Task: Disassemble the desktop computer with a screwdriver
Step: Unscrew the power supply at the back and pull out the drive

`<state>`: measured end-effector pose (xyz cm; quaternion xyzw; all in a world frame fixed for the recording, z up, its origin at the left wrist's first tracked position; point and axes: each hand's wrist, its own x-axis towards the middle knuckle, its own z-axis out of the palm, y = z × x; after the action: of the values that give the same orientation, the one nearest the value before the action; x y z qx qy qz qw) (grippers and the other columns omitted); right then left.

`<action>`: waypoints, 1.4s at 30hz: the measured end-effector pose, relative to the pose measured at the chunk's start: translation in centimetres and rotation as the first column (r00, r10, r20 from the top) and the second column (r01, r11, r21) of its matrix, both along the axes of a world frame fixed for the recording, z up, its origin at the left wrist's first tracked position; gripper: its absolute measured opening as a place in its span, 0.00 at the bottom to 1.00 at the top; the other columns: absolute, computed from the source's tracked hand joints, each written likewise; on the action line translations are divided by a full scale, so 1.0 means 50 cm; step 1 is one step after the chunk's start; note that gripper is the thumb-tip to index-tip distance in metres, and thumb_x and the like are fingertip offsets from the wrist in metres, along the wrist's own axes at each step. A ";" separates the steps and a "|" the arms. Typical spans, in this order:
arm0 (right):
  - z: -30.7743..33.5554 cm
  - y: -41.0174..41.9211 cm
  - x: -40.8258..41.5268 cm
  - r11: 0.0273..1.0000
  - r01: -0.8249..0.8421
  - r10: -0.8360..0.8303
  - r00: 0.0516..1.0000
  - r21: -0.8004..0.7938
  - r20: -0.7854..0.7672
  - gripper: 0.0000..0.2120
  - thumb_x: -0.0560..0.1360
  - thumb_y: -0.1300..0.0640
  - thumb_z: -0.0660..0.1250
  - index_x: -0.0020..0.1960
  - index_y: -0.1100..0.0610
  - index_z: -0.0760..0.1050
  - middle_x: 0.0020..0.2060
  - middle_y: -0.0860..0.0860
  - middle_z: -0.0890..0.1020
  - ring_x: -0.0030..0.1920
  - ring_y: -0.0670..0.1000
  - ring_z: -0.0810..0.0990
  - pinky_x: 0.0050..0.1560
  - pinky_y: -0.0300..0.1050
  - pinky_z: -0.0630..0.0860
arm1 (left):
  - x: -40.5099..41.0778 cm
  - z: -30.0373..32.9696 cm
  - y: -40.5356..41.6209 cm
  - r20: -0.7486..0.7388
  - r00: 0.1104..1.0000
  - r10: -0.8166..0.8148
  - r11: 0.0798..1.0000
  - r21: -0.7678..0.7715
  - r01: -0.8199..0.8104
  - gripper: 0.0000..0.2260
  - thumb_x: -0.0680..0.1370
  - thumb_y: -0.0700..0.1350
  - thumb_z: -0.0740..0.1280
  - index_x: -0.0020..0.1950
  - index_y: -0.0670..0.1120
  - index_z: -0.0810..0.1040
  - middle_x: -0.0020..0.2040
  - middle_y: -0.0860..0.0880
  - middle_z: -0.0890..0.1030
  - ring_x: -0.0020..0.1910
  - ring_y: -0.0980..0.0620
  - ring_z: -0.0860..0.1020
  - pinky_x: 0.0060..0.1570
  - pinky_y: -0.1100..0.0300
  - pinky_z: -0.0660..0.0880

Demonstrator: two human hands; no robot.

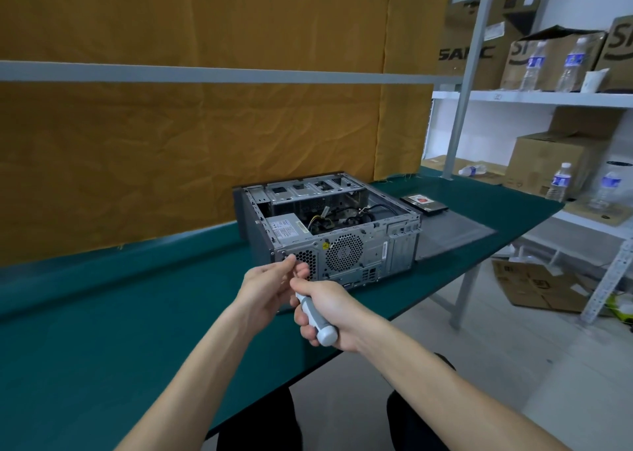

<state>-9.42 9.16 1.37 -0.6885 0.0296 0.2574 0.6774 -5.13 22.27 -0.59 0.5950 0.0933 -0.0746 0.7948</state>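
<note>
- Head view: desktop computer [337,231] lies on its side on the green table [102,330], open side up, rear panel facing the person.
- Side panel [455,236] lies flat on the table just right of the case; a hard drive [424,204] sits behind it.
- Right hand [329,310] clamped round the grey screwdriver [317,324] handle, shaft angled up-left toward the rear panel's left edge, by the power supply [291,229] grille.
- Left hand [270,288] has fingertips pinched together at the shaft's tip end, right at the panel; tip and screw themselves hidden, can't tell if seated.
- Step in hand, likely: backing out a power supply mounting screw at the rear upper-left corner.
- To do well: keep shaft square to the screw head, push in while turning, left fingers steady the tip and catch the screw when it comes free.
- Risk: slipping bit strips the head; loose screw drops into the case.
- Shelving [534,96] with boxes and water bottles to the right, not involved.
</note>
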 end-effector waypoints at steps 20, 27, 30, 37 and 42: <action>-0.019 -0.027 0.011 0.977 -0.061 0.111 0.964 -0.203 0.241 0.06 0.80 0.59 0.63 0.51 0.62 0.75 0.35 0.58 0.85 0.25 0.52 0.79 0.23 0.40 0.72 | 0.008 -0.002 -0.006 0.000 0.999 -0.043 0.991 -0.124 0.043 0.14 0.82 0.45 0.67 0.57 0.33 0.81 0.49 0.41 0.87 0.44 0.51 0.86 0.37 0.61 0.82; -0.019 -0.052 0.003 0.889 -0.191 0.269 0.953 0.415 -0.138 0.16 0.84 0.53 0.57 0.59 0.66 0.73 0.47 0.64 0.82 0.42 0.59 0.83 0.45 0.52 0.83 | 0.007 -0.005 -0.007 -0.004 0.995 -0.096 0.980 -0.174 0.093 0.13 0.84 0.42 0.64 0.62 0.35 0.80 0.45 0.47 0.87 0.37 0.58 0.85 0.32 0.66 0.78; -0.023 -0.046 0.001 0.967 -0.176 0.173 0.984 0.184 0.033 0.12 0.83 0.58 0.61 0.59 0.68 0.73 0.44 0.64 0.84 0.39 0.57 0.84 0.39 0.49 0.82 | 0.005 -0.009 0.001 0.001 0.994 -0.109 0.979 -0.175 0.107 0.13 0.84 0.43 0.63 0.60 0.36 0.81 0.51 0.44 0.87 0.40 0.56 0.85 0.33 0.65 0.79; -0.049 -0.012 0.004 1.000 -0.021 0.022 0.988 -0.010 0.153 0.11 0.77 0.54 0.72 0.50 0.60 0.76 0.34 0.56 0.81 0.30 0.53 0.81 0.30 0.42 0.77 | 0.006 -0.012 0.004 0.037 0.999 -0.009 0.988 -0.152 0.015 0.09 0.82 0.36 0.66 0.57 0.32 0.81 0.50 0.40 0.86 0.41 0.53 0.86 0.38 0.64 0.81; -0.055 -0.048 0.009 0.940 -0.224 0.253 0.963 0.257 -0.088 0.17 0.82 0.51 0.61 0.59 0.64 0.75 0.44 0.59 0.84 0.39 0.54 0.83 0.39 0.44 0.78 | 0.004 -0.020 0.002 0.068 0.996 -0.058 0.971 -0.228 0.073 0.11 0.84 0.36 0.61 0.61 0.33 0.78 0.54 0.40 0.86 0.51 0.51 0.86 0.44 0.65 0.82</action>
<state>-8.97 6.75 -1.40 -0.5815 -0.0455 0.3802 0.7178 -4.93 22.38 -1.57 0.5036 0.0402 -0.0931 0.8580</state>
